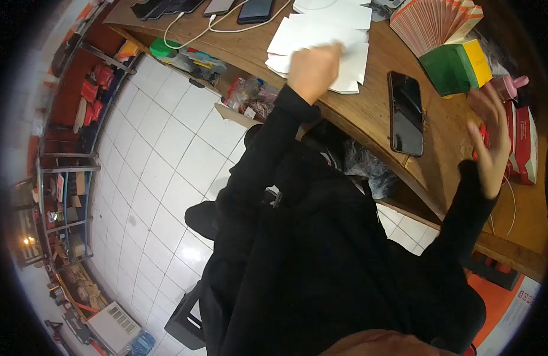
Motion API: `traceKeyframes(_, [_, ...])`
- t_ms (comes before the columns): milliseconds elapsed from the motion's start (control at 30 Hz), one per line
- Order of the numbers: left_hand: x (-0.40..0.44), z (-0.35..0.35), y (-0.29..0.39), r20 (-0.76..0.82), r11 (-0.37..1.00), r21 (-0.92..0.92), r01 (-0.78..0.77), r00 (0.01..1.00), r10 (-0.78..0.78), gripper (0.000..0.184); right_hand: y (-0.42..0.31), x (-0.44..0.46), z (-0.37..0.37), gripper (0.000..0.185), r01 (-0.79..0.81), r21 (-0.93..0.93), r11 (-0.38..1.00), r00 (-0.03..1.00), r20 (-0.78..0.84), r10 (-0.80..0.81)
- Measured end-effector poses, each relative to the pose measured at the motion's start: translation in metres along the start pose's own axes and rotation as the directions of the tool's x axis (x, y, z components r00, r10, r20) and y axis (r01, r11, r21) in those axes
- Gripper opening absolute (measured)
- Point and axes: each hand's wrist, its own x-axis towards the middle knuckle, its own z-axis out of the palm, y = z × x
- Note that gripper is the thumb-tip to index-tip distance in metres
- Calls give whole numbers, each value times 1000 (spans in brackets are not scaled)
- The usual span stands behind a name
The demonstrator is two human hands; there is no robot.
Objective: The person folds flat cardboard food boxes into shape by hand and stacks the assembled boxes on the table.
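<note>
My left hand (pixel 312 72) is closed over a stack of flat white card pieces (pixel 327 35) with notched edges; its fingertips are hidden, so whatever they may hold does not show. On the right side of the wooden table, my right hand (pixel 491 133) is open, thumb apart from the fingers. Its fingertips are close to a green and yellow box (pixel 455 68); whether they touch it I cannot tell. A small red object, partly covered by that hand, shows beside the thumb. Between the two hands lies a black smartphone (pixel 406 113).
A fanned row of orange-edged cards (pixel 434 26) stands behind the green box. Near the right hand are a pink object (pixel 509 86) and a red and white box (pixel 525 142). Phones and white charging cables (pixel 212 26) lie at the far left. Shelves (pixel 69 169) line the left wall.
</note>
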Motion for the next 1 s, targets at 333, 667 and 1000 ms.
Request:
traceKeyframes(333, [-55,-51,24,-672,981,-166,-100,740,-39,34,-70,-41,141,69,-296,913,280,953,300,26])
traceKeyframes(667, [-42,-17,25,-833,954,-280,111,465,-299,19,-5,12,209,48,-447,874,191,852,351,388])
traceKeyframes(1000, [-140,-172,-8,-986,994,-42,101,154,-57,17,-15,11,189,85,132,-387,913,975,-118,-191])
